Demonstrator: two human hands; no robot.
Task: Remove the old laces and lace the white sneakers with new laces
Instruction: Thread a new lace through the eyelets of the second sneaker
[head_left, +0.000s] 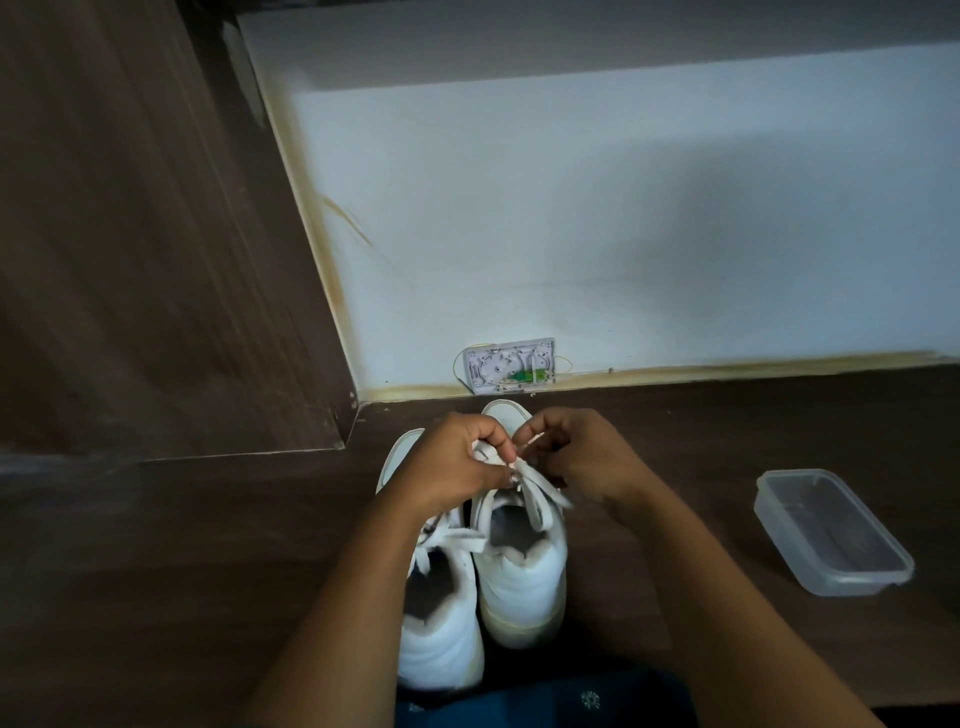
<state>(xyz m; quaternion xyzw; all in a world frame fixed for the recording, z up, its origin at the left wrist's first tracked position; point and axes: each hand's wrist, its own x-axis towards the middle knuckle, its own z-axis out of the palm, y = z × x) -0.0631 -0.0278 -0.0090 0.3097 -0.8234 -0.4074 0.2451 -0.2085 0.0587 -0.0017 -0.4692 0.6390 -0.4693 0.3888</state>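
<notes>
We are observing two white sneakers standing side by side on the wooden floor (208, 545) at lower centre of the frame, toes toward the wall. Both hands are working over the farther sneaker (524, 577). The left hand (454, 462) is curling its fingers around the lace (540, 499) near the upper eyelets, and the right hand (582, 457) is pinching a strand of the same lace just beside it. We cannot tell whether the knot is already undone. The nearer sneaker (441, 644) is lying untouched, its own loose lace (452, 540) trailing across the opening.

We are judging the lace to be flat, soft and light, limp once slack, and likely to bind at the eyelets. It is best taken close to the eyelet or at the tip and drawn out one crossing at a time. The shoe itself is looking light with a stiff heel, so it may need steadying.

A clear plastic container (831, 530) is sitting at right, well apart.
</notes>
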